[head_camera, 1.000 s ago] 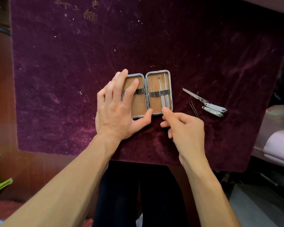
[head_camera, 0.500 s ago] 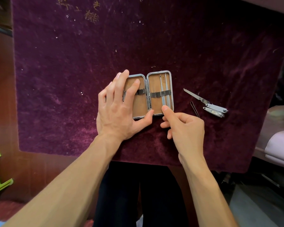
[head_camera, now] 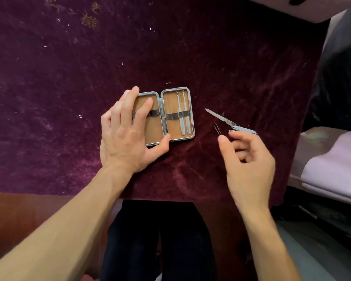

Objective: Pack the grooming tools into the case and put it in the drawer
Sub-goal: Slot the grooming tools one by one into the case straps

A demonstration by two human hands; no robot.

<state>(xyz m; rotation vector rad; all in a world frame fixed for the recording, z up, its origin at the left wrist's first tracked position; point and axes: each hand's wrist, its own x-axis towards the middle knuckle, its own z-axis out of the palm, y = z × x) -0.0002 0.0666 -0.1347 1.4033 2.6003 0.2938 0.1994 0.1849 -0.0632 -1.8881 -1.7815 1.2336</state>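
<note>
A small metal-rimmed case (head_camera: 171, 129) lies open on the purple velvet cloth, tan inside, with elastic bands across both halves. Two slim metal tools (head_camera: 183, 116) sit under the band in its right half. My left hand (head_camera: 126, 134) rests flat on the left half, thumb at the near rim. To the right lie a thin dark pair of tweezers (head_camera: 216, 128) and a nail clipper (head_camera: 231, 123) with its file swung out. My right hand (head_camera: 245, 159) hovers just in front of them, fingers loosely curled, thumb tip by the tweezers' near end, holding nothing.
The purple cloth (head_camera: 69, 98) covers the tabletop, its near edge just above my dark-clothed lap. Pale folded fabric (head_camera: 332, 169) lies on a surface at the right. Reddish wood shows at the lower left.
My right hand has left the case's near right edge and moved right to the loose tweezers and clipper. My left hand stays on the case.
</note>
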